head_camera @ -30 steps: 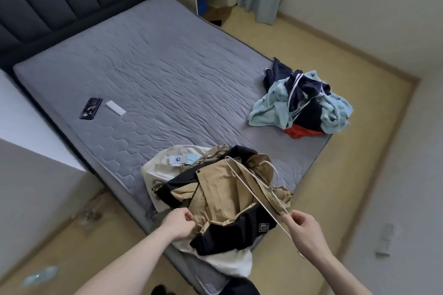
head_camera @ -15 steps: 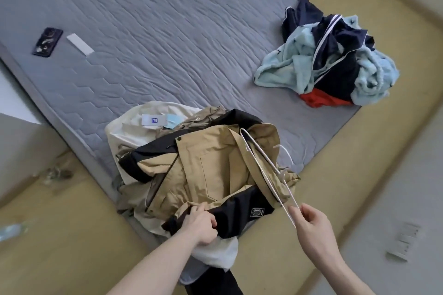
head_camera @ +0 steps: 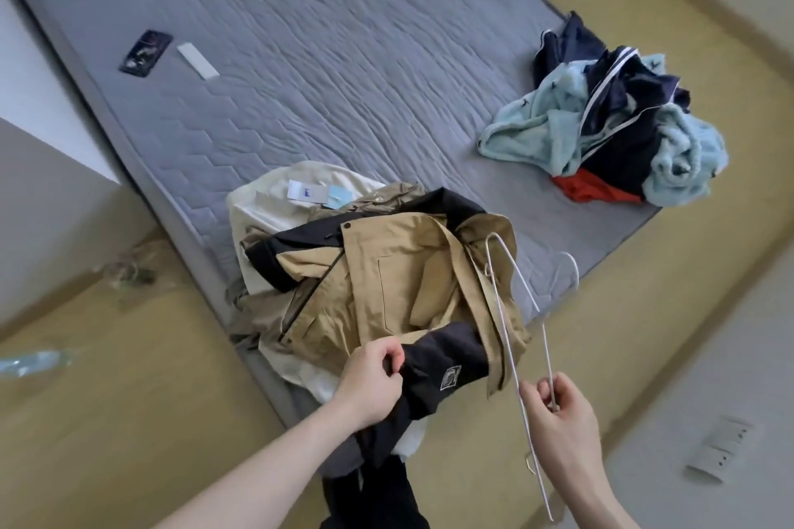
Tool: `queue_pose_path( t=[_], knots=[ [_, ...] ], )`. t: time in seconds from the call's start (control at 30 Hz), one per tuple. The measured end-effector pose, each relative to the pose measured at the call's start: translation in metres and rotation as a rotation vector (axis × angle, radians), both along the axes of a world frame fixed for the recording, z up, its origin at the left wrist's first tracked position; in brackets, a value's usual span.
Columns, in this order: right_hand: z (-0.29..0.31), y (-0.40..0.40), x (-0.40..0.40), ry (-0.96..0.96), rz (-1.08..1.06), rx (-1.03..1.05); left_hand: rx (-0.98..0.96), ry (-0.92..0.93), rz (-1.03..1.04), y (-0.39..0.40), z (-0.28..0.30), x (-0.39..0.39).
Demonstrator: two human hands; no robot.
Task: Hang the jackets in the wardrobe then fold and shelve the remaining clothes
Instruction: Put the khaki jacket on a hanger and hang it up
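A tan and black jacket [head_camera: 386,271] lies crumpled on top of a cream garment [head_camera: 275,206] at the near corner of the grey mattress [head_camera: 322,56]. My left hand [head_camera: 371,382] pinches the jacket's black sleeve near its patch. My right hand [head_camera: 558,417] holds a white wire hanger [head_camera: 515,296] by its lower bar, with the hanger's upper end lying over the jacket. A second pile of clothes [head_camera: 614,125], light blue, navy and red, sits at the mattress's right corner.
A dark phone [head_camera: 146,52] and a white remote [head_camera: 198,61] lie on the mattress at the far left. Yellow floor surrounds the bed. A white wall [head_camera: 709,378] with an outlet plate [head_camera: 719,449] stands at the right.
The view tilted down and closer to the jacket pile. My left hand moved from the jacket's left edge across to the black sleeve. My right hand keeps holding the hanger.
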State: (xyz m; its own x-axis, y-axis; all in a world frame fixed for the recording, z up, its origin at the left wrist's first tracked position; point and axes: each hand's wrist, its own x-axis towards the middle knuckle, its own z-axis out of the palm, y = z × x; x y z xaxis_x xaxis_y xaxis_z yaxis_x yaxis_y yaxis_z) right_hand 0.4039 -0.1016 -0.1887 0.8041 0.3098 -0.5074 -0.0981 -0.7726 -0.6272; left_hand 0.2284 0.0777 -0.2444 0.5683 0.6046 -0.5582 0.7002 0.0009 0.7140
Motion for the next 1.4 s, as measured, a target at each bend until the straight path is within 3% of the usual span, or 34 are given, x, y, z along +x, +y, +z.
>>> queue_pose_path(
  t=[0.17, 0.3, 0.5, 0.67, 0.77, 0.9, 1.07, 1.13, 1.2, 1.3, 1.4],
  knots=[
    [0.063, -0.024, -0.024, -0.040, 0.092, -0.024, 0.097, -0.290, 0.040, 0.010, 0.158, -0.054],
    [0.101, -0.036, -0.055, 0.024, 0.194, -0.058, 0.213, -0.374, 0.067, 0.007, 0.256, -0.101],
    [0.122, -0.002, -0.101, 0.233, 0.195, 0.003, 0.341, -0.482, 0.081, -0.018, 0.355, -0.139],
    [0.138, 0.046, -0.115, 0.209, 0.233, 0.089, 0.432, -0.493, 0.183, -0.031, 0.415, -0.161],
    [0.146, 0.077, -0.116, 0.186, 0.361, 0.106, 0.464, -0.417, 0.254, -0.034, 0.426, -0.186],
    [0.183, 0.125, -0.100, 0.137, 0.538, 0.265, 0.463, -0.073, 0.324, -0.042, 0.405, -0.249],
    [0.256, 0.189, -0.082, 0.007, 1.199, 0.290, 0.071, 0.513, 0.138, -0.083, 0.346, -0.316],
    [0.293, 0.209, -0.088, -0.038, 1.451, 0.277, -0.069, 0.629, 0.085, -0.092, 0.334, -0.328],
    [0.325, 0.221, -0.097, -0.054, 1.653, 0.255, -0.018, 0.593, 0.203, -0.089, 0.331, -0.329],
    [0.358, 0.226, -0.113, -0.053, 1.849, 0.255, 0.237, 0.349, 0.464, -0.070, 0.338, -0.305],
    [0.377, 0.224, -0.125, 0.001, 1.929, 0.321, 0.335, 0.092, 0.546, -0.053, 0.348, -0.251]
  ],
)
